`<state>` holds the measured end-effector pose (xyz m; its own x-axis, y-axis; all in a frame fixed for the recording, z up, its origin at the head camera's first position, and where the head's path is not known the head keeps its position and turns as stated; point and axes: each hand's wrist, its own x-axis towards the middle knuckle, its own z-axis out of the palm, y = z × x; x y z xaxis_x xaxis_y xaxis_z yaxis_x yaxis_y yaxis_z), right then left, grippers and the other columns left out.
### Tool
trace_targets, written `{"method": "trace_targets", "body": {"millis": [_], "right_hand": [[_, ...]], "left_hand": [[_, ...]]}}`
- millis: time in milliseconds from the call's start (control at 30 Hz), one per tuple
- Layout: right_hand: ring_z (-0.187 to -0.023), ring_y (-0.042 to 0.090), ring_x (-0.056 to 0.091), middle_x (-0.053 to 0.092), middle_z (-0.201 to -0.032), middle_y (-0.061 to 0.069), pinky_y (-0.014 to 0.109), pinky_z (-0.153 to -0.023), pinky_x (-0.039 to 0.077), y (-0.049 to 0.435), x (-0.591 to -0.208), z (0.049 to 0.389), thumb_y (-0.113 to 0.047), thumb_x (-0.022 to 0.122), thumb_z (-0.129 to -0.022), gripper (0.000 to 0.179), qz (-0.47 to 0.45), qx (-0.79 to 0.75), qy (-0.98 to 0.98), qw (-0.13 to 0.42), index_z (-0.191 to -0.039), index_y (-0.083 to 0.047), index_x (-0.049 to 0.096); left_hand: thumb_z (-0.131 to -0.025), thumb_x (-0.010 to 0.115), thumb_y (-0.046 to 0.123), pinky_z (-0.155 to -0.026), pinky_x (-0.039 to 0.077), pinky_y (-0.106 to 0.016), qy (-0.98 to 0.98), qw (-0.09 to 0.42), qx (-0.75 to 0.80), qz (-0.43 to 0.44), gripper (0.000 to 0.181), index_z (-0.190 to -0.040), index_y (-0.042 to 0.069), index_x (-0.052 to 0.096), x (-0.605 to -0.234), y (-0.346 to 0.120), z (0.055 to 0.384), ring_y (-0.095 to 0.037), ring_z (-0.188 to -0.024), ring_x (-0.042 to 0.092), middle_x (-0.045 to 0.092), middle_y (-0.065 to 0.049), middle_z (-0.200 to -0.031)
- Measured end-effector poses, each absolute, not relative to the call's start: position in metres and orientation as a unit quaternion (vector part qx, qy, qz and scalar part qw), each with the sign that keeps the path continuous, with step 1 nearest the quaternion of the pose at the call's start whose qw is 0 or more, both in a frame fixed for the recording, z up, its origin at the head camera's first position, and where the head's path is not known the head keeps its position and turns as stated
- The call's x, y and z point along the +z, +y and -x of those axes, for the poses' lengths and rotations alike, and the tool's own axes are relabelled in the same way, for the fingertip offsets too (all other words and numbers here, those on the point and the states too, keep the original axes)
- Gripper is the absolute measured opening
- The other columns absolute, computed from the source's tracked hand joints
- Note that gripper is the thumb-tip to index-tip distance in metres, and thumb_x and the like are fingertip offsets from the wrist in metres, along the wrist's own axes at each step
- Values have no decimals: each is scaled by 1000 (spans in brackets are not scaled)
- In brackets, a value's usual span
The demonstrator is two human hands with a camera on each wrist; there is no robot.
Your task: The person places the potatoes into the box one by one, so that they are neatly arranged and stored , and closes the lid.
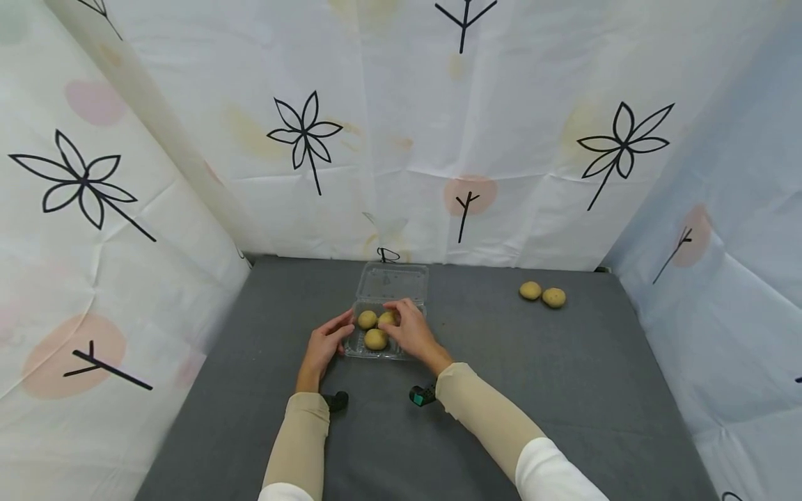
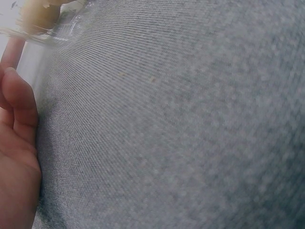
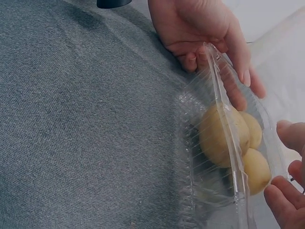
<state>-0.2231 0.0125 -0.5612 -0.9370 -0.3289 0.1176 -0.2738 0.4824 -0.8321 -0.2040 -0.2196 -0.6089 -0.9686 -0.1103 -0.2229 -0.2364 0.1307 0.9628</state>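
Observation:
A clear plastic clamshell box stands on the grey table with its lid folded back. Three potatoes lie in it: one at the front, one at the back left and one at the back right, partly hidden by fingers. My left hand touches the box's left wall with its fingers extended. Over the back right potato is my right hand; in the right wrist view its thumb and fingers are spread apart at the box's opening, close beside a potato.
Two more potatoes, one left and one right, lie together at the table's back right. White patterned curtains hang behind the table and at both sides. Dark wrist devices show near both wrists.

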Motion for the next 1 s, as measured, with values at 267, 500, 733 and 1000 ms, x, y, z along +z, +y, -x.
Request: {"method": "trace_targets", "body": {"millis": [267,500,733,1000], "right_hand": [[-120,33,60,58,-128,16,50,-101,51,18,-554,222,-22,72,-97,45,188,-463,866,27,-137,-5,60],[-126,30,58,54,-136,12,48,-104,50,24,-548,221,-27,69,-99,50,209,-413,886,0,-143,-9,54],[-124,31,55,52,-139,15,48,-99,51,27,-547,218,-35,69,-98,55,237,-319,915,-73,-143,-8,54],[-150,39,35,41,-157,16,57,-122,29,33,-545,219,-54,63,-98,71,214,-238,945,-58,-153,-14,45]], "left_hand": [[-95,74,28,-59,48,-22,744,51,655,118,42,-137,28,67,-608,-220,203,-9,-58,47,68,-7,-139],[-97,72,22,-59,48,-22,733,71,664,126,44,-140,23,65,-596,-219,201,-10,-56,46,65,-11,-141],[-97,72,23,-58,48,-22,737,72,659,129,45,-141,23,64,-601,-219,203,-10,-56,46,64,-10,-142],[-94,75,30,-58,47,-22,746,54,652,124,44,-137,28,67,-609,-219,204,-8,-55,45,67,-7,-139]]}}
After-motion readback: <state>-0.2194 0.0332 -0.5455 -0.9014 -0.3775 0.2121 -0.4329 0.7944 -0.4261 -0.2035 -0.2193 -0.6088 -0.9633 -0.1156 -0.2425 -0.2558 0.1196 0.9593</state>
